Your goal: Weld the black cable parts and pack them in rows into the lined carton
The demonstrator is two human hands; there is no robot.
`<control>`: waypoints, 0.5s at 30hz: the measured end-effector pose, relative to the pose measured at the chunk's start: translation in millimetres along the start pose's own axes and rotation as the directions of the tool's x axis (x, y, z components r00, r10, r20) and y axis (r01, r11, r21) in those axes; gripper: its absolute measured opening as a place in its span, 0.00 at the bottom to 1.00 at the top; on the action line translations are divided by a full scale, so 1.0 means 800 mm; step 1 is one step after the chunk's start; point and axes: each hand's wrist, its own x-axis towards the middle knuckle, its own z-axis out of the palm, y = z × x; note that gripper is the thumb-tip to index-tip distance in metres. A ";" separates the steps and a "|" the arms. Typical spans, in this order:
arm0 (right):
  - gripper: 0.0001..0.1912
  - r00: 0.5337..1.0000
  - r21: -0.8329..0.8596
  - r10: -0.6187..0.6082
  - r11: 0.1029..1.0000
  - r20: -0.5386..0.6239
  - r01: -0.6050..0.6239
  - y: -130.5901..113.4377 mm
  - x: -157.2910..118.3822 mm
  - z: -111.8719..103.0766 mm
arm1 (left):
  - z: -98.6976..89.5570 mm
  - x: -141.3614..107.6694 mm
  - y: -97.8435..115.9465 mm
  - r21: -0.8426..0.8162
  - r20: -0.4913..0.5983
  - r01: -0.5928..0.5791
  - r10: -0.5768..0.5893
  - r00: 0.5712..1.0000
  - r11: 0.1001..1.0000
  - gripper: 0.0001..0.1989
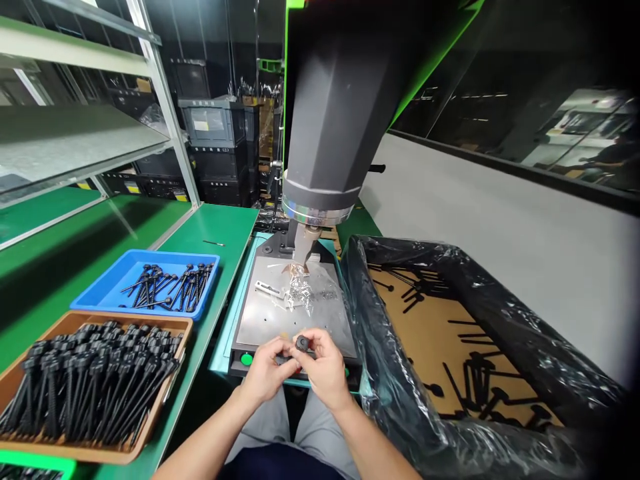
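Observation:
In front of the machine's base, both of my hands are closed around one black rod with a round head (303, 343). My left hand (267, 370) pinches it from the left, and the fingers of my right hand (326, 373) wrap it close to the head. Most of its stem is hidden by the fingers. Just beyond my hands lies a metal work plate (265, 323) with a small silver bracket (269, 289) and shiny clear film (301, 293) on it. Above the plate hangs the machine's large grey head (325, 127), its narrow tip (305, 243) pointing down.
At left, a brown tray (125, 455) is packed with similar black rods, and a blue tray (100, 287) holds several more. A box lined with black plastic (400, 373) stands at right, with rods on cardboard (425, 333). A green button (247, 359) sits on the base's front edge.

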 end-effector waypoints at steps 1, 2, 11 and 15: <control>0.11 1.000 0.005 0.015 1.000 0.001 -0.015 0.000 0.001 0.001 | 0.000 0.000 -0.003 -0.008 -0.001 0.021 -0.021 1.000 1.000 0.07; 0.11 1.000 0.007 0.031 1.000 0.005 -0.031 0.001 0.002 0.002 | 0.000 0.000 -0.005 -0.019 0.003 0.038 -0.038 0.999 0.999 0.09; 0.32 0.954 0.089 0.254 0.959 0.161 -0.270 0.029 -0.002 -0.005 | -0.060 -0.059 0.011 0.028 -0.191 0.129 -0.122 0.974 0.991 0.10; 0.34 0.895 0.082 0.356 0.917 0.268 -0.390 0.049 -0.003 0.002 | -0.121 -0.107 0.035 0.188 -0.445 0.201 -0.099 0.890 0.961 0.11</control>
